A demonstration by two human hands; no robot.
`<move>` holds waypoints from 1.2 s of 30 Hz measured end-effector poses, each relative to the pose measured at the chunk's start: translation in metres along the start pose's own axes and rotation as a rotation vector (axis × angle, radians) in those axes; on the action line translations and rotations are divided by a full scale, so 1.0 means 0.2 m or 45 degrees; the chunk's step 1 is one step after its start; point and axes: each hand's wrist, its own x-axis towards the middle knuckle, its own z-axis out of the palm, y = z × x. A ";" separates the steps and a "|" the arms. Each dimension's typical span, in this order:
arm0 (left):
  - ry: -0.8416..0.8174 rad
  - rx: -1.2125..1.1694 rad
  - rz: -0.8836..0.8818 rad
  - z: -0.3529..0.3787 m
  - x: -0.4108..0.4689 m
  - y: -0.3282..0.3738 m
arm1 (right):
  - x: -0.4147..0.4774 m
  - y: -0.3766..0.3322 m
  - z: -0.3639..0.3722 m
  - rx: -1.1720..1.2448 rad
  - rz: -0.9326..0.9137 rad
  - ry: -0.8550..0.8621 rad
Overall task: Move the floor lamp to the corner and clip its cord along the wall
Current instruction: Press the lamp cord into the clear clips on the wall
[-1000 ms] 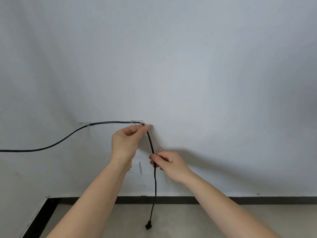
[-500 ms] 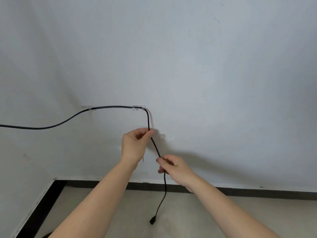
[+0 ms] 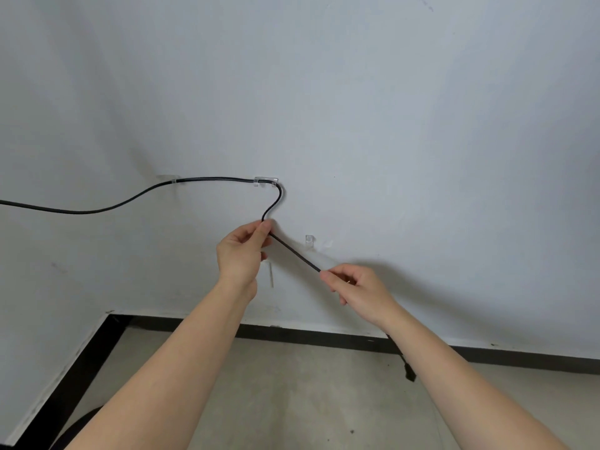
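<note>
A black cord (image 3: 207, 179) comes in from the left edge and runs along the white wall through two clear clips, one on the left (image 3: 171, 180) and one further right (image 3: 265, 181). Past the second clip it bends down in a small curve. My left hand (image 3: 244, 251) pinches the cord just below that bend. My right hand (image 3: 356, 288) pinches it lower and to the right, so a straight stretch of cord (image 3: 293, 252) slants between them. A third clear clip (image 3: 309, 241) on the wall sits just above that stretch, with nothing in it. The plug end (image 3: 409, 374) hangs behind my right forearm.
A black baseboard (image 3: 324, 336) runs along the foot of the wall and turns at the room corner at lower left. The floor (image 3: 292, 401) is bare grey concrete. A dark rounded object (image 3: 78, 430) shows at the bottom left edge. A white wall outlet (image 3: 270, 274) is partly hidden behind my left wrist.
My right hand has swung the lower cord out to the right and up, pulling it into a slanted line. My left hand slid down from the second clip. The plug moved right.
</note>
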 end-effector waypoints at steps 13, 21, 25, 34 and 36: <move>-0.331 -0.085 0.130 0.19 -0.11 0.12 | -0.04 -0.09 0.02 0.367 0.039 -0.039; 0.157 0.493 0.827 0.07 -0.07 0.19 | -0.02 -0.26 0.05 0.428 -0.163 0.114; 0.129 1.069 1.097 -0.04 0.03 0.21 | -0.01 -0.34 0.05 0.433 -0.244 0.210; 0.169 1.582 1.178 -0.17 0.11 0.24 | 0.02 -0.45 0.09 0.355 -0.310 0.396; 0.163 1.619 1.087 -0.22 0.13 0.20 | 0.02 -0.45 0.09 0.317 -0.327 0.406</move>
